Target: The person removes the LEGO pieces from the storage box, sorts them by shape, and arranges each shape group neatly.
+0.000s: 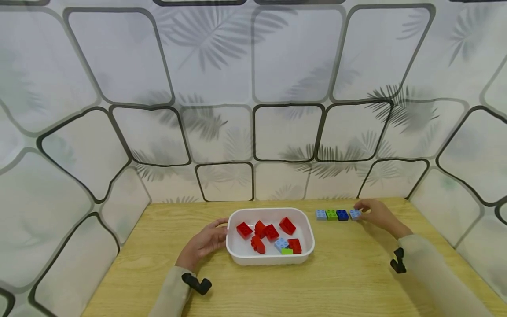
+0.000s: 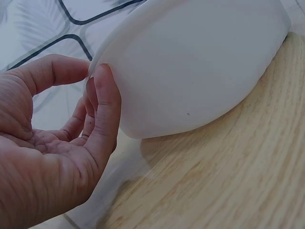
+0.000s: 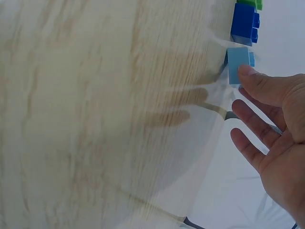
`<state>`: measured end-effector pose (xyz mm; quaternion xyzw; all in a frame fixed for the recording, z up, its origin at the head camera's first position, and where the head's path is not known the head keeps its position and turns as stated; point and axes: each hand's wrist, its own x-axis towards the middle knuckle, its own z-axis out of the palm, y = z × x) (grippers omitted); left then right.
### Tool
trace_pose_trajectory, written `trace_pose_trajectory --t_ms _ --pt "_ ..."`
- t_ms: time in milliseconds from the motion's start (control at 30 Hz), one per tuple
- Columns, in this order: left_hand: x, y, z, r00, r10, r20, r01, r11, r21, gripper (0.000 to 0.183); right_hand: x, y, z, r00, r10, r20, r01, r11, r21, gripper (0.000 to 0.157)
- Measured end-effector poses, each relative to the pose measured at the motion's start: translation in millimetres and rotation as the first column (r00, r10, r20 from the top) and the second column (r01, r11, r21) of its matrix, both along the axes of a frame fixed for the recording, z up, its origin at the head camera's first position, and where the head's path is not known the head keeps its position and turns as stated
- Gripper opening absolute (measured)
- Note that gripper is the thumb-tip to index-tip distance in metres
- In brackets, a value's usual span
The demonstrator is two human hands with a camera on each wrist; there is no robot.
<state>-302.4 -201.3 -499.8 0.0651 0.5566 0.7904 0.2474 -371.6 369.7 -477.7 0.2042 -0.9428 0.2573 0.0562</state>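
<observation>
My right hand (image 1: 378, 215) pinches a light blue brick (image 3: 237, 66) between thumb and finger, with the other fingers spread apart below it. The brick is at the right end of a row that also has a dark blue brick (image 1: 342, 215), a lime green brick (image 1: 331, 214) and another light blue brick (image 1: 321, 215). At the left end of a white bin (image 1: 269, 260), my left hand (image 1: 207, 240) touches the outside by the rim with loosely bent fingers. Inside lie several red bricks (image 1: 287, 226), a light blue one (image 1: 281, 244) and a lime green one (image 1: 287, 251).
A wooden table (image 1: 261, 290) carries the bin and the row, which stands near its back edge. Patterned cloth (image 1: 222, 132) rises behind the table and along both sides. Black wrist straps (image 1: 196, 284) sit over the beige sleeves.
</observation>
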Motion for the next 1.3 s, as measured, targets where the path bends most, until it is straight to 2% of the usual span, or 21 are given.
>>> trace_pose_trajectory --t_ms 333,467,800,1100,1300 --pt "0.3 1.7 -0.1 1.000 0.000 0.007 0.000 1.000 0.017 0.047 3.1 2.3 -1.8 1.000 -0.015 0.027 0.015 1.000 0.003 0.026" --pt "-0.2 2.1 0.0 1.000 0.008 0.001 -0.008 1.000 -0.004 0.049 3.3 1.1 0.3 0.999 -0.023 0.034 0.023 1.000 -0.001 0.027" --pt "0.6 0.2 0.4 1.000 -0.002 0.000 0.002 1.000 0.025 0.051 3.3 0.2 2.1 0.999 -0.014 0.045 0.013 1.000 0.012 0.034" --pt "0.7 0.7 -0.1 1.000 -0.009 0.012 0.008 0.999 0.033 0.050 9.7 -0.4 8.6 0.998 -0.026 0.058 0.025 1.000 0.018 0.038" --pt "0.3 -0.1 0.1 1.000 0.002 0.006 -0.002 1.000 0.015 0.050 9.3 -6.0 20.9 1.000 -0.007 0.017 0.006 0.999 0.047 0.039"
